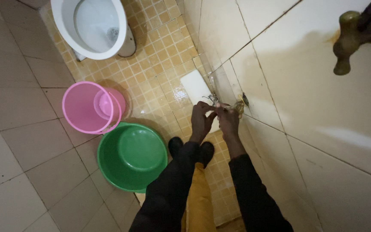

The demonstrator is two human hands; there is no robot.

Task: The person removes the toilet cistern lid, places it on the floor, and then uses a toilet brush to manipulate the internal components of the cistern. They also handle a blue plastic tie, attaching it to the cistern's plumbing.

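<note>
Both my hands meet at a low brass tap (pixel 240 103) that sticks out of the tiled wall on the right. My left hand (pixel 201 121) has its fingers closed around a thin metal piece at the tap's spout. My right hand (pixel 227 119) grips the same spot from the wall side. Whether water runs from the tap is too small to tell. A white rectangular block (pixel 196 87) lies on the floor just below the tap. Dark sleeves cover both my arms.
A green basin (pixel 130 157) sits on the floor left of my feet, a pink bucket (pixel 87 108) holding a smaller pink scoop behind it. A white toilet bowl (pixel 92 26) stands at the top. A second brass tap (pixel 348 41) juts out at upper right.
</note>
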